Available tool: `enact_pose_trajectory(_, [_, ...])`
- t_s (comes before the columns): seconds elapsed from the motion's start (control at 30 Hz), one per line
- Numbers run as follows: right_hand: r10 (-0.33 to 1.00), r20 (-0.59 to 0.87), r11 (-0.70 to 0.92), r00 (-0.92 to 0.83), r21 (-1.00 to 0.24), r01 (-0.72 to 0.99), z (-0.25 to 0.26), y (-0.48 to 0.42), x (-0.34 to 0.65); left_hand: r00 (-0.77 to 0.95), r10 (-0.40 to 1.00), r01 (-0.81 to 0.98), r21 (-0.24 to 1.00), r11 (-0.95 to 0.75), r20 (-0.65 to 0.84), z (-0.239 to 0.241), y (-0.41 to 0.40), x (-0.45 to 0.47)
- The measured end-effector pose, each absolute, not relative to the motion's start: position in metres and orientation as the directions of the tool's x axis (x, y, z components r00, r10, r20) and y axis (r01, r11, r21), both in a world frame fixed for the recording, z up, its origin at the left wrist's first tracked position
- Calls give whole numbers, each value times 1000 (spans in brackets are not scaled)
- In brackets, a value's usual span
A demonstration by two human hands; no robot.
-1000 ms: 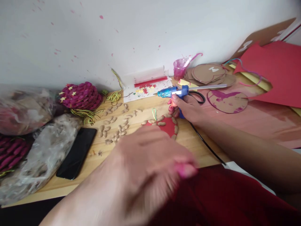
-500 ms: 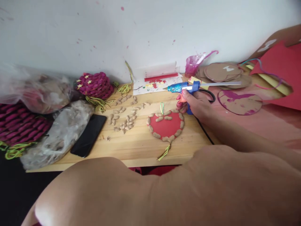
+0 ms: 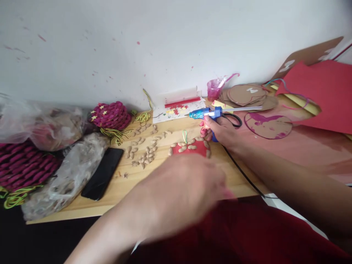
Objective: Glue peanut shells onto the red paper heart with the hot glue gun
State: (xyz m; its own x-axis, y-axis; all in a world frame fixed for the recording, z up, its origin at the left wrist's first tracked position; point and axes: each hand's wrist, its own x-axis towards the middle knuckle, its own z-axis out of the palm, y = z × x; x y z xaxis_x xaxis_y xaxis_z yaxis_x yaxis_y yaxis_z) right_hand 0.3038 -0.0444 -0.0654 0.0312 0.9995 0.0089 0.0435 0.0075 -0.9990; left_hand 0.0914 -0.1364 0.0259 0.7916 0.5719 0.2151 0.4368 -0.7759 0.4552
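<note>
My right hand (image 3: 221, 131) is closed around the handle of a blue glue gun (image 3: 205, 113), its nozzle pointing left above the wooden table (image 3: 132, 181). Just below it lies a red heart shape (image 3: 192, 147) edged with peanuts and fitted with a green thread loop; its lower half is hidden. My left hand (image 3: 183, 190) hovers close to the camera in front of the heart, blurred by motion, so its fingers cannot be read. Loose peanuts (image 3: 143, 148) are scattered left of the heart.
A black phone (image 3: 103, 172) lies near the table's front left beside plastic bags (image 3: 66, 172). Magenta woven ornaments (image 3: 110, 115) sit at the back left. Cardboard discs (image 3: 246, 93), a pink cup (image 3: 213, 88), scissors (image 3: 233, 119) and red paper sheets (image 3: 319, 91) crowd the right. The gun's black cord (image 3: 242, 174) runs off the front edge.
My left arm, which filled the foreground half a second ago, has swung back so the blurred hand now covers the lower heart. The right hand still holds the glue gun in place.
</note>
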Motion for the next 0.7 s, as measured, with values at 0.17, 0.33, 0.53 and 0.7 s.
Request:
enact_pose_trajectory(0.17, [998,0,-3,66,-999,47,-69,-43,304,664,723,624,393,-675,188,0,-48,94])
enact_pose_trajectory(0.33, [999,-12,-12,42,-1000,-2,-78,-40,305,601,773,624,486,-613,203,-36,-28,82])
enact_pose_trajectory(0.53, [998,-21,-22,62,-1000,19,-75,-42,304,724,669,546,452,-705,170,-43,-30,81])
enact_pose_trajectory(0.7, [998,-30,-31,59,-999,10,-72,-42,302,758,625,530,384,-756,184,-50,-30,86])
